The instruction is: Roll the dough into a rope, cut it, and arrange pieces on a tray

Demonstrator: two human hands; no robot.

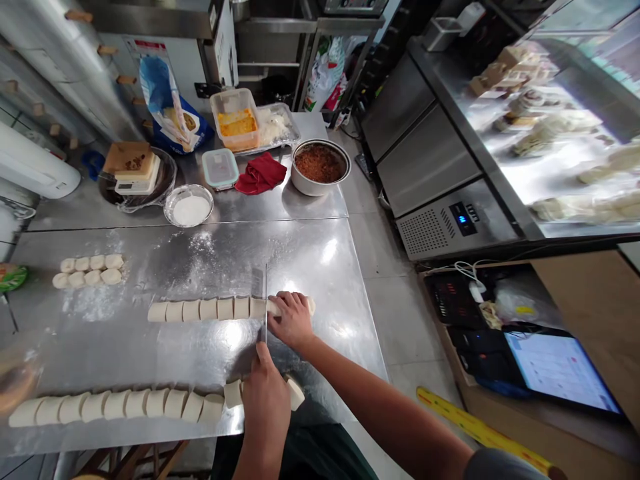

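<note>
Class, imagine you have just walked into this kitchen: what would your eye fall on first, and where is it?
First, the knife, gripped by the left hand and set across the middle dough row, with the right hand on that row's right end. Next, the longer dough row along the table's near edge. Then the bright red cloth at the back, left of the round pot.

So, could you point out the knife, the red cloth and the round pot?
Knife (266, 303), head view: on the blade.
Red cloth (261, 174), head view: on its crumpled middle.
Round pot (311, 187), head view: on its outer wall.
</note>
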